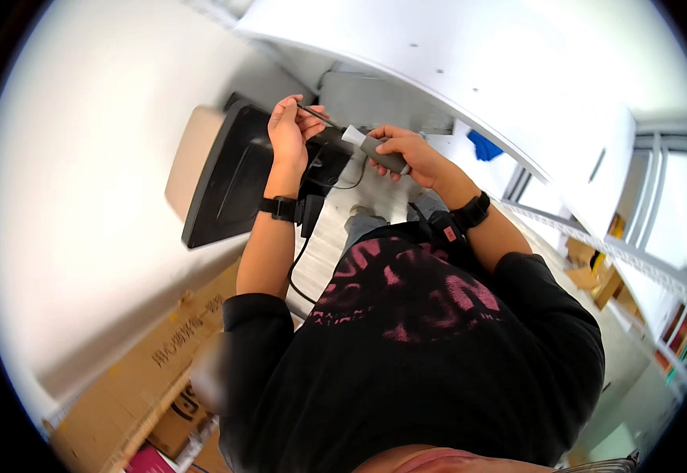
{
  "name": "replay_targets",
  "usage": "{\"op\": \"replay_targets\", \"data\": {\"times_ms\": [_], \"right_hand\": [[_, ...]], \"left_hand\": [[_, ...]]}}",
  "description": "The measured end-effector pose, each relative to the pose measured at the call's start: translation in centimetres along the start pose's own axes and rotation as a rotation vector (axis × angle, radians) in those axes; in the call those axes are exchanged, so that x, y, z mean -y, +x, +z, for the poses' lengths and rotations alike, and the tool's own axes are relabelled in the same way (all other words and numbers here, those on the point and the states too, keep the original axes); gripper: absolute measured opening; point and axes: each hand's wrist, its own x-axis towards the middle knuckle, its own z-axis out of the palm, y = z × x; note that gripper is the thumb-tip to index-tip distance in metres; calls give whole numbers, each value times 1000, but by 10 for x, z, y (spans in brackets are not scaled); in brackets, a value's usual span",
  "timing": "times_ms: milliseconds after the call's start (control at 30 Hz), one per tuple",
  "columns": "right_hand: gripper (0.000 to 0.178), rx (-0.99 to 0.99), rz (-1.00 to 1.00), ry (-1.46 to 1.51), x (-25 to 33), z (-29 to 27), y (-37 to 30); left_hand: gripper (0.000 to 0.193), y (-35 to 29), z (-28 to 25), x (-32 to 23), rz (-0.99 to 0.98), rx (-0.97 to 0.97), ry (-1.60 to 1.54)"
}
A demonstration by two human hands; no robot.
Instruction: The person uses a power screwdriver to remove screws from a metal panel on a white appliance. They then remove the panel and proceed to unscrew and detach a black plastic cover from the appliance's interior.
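My right hand [413, 154] is wrapped round the grey handle of a screwdriver [386, 155], which has a lighter collar towards its shaft. The dark shaft points up and to the left, to my left hand [290, 126]. There my thumb and index finger pinch the shaft's tip, while the other fingers are partly spread. Whether a small screw or bit sits at the tip is too small to tell. Both hands are up in the air in front of my body, beyond my black shirt. A black strap circles each wrist.
Left of my left forearm stands a large black panel-shaped object [229, 169] with a beige back, close to the white wall. A long cardboard box [146, 378] lies at the lower left. A white cabinet-like surface [469, 55] stretches across the top, with a blue item [484, 146] below its edge.
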Motion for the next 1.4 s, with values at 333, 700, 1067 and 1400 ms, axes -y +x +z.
{"op": "replay_targets", "data": {"times_ms": [333, 700, 1067, 1400], "right_hand": [[30, -424, -177, 159, -28, -121, -138], [28, -435, -244, 238, -33, -170, -163], [34, -322, -234, 193, -8, -159, -136], [33, -97, -51, 97, -6, -91, -52]], "left_hand": [[13, 18, 167, 75, -35, 250, 204], [13, 19, 217, 125, 748, 231, 938], [14, 19, 215, 119, 800, 207, 957], [13, -29, 29, 72, 482, 214, 852]]}}
